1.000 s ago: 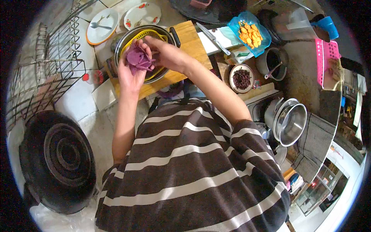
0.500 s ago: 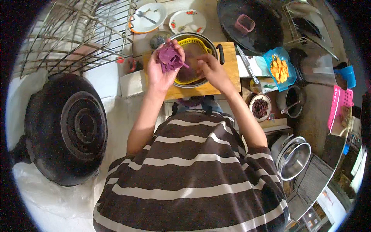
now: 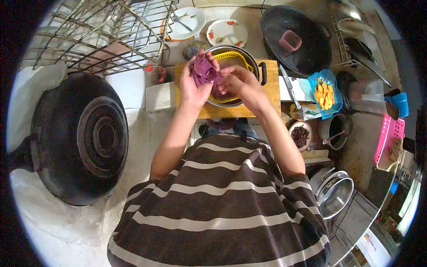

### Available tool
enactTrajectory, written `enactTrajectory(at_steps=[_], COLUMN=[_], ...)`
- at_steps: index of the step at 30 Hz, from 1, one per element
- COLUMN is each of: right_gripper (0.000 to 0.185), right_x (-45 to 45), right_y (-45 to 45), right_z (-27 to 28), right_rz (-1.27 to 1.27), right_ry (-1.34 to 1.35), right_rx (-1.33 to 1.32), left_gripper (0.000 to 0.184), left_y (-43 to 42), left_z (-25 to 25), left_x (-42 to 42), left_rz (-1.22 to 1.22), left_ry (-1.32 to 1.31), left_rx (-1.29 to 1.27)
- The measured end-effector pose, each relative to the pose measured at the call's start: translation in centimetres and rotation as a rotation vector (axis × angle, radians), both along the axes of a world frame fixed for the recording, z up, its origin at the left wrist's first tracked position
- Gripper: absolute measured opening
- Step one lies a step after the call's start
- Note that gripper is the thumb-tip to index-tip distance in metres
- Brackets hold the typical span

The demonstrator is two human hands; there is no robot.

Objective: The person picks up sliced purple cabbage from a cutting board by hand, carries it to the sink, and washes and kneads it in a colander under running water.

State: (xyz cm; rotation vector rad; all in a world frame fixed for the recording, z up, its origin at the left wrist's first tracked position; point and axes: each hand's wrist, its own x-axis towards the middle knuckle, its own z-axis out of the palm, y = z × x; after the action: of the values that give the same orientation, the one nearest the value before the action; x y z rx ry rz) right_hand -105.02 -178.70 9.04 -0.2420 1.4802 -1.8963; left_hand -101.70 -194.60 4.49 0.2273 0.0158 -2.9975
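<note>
My left hand [image 3: 195, 92] is palm up with its fingers curled around a purple, flaky lump [image 3: 203, 71] of layered pieces. Closed at the fingertips, my right hand [image 3: 244, 89] meets the right edge of the lump; whatever it pinches is hidden. Behind and beneath both hands is a yellow perforated basket [image 3: 243, 61], set inside a metal pot [image 3: 250, 54] with a black handle. Part of the basket's contents is covered by the hands. The pot rests on a wooden board [image 3: 271, 100].
To the right lie a knife [image 3: 290, 88], a blue dish [image 3: 336, 107] of orange pieces and a bowl [image 3: 308, 146] of dark bits. A large black pan [image 3: 307, 53] and a flowered plate [image 3: 227, 27] are behind. At left are a wire rack [image 3: 111, 66] and a big black pan [image 3: 58, 155].
My right hand has come left from over the basket to the purple lump. My left hand still holds the lump. The whole view has shifted slightly.
</note>
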Motion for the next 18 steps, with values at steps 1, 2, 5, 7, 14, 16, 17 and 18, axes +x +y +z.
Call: enactTrajectory(at_steps=[1,2,5,7,14,16,17,18], right_gripper=[0.016,0.015,0.012,0.009,0.009,0.01,0.01,0.009], right_x=[0.0,0.1,0.2,0.0,1.6,1.8,1.7,1.7], right_y=[0.0,0.1,0.4,0.3,-0.5,-1.1,-1.0,-0.9], right_z=[-0.3,-0.4,0.3,-0.8,0.5,-0.1,-0.2,-0.3], right_rz=[-0.013,-0.027,-0.064,-0.101,-0.224,-0.235,-0.255,-0.274], right_ry=[-0.035,-0.07,0.006,0.17,0.938,1.052,1.111,1.17], right_rx=[-0.03,-0.06,-0.017,0.037,0.38,0.38,0.348,0.314], left_gripper=[0.027,0.027,0.027,0.026,0.022,0.02,0.02,0.019], left_y=[0.1,0.2,0.6,0.9,2.1,2.9,2.7,2.3], left_z=[0.0,0.0,0.2,0.2,-0.2,0.8,0.4,-0.6], left_x=[0.0,-0.1,-0.2,-0.3,-0.9,-0.6,-0.7,-0.9], left_rz=[0.017,0.024,0.033,0.016,0.011,0.015,-0.002,-0.017], left_ry=[0.008,0.006,0.0,0.002,-0.073,-0.133,-0.076,-0.019], left_rx=[-0.042,-0.086,-0.17,-0.168,-0.176,-0.252,-0.239,-0.226])
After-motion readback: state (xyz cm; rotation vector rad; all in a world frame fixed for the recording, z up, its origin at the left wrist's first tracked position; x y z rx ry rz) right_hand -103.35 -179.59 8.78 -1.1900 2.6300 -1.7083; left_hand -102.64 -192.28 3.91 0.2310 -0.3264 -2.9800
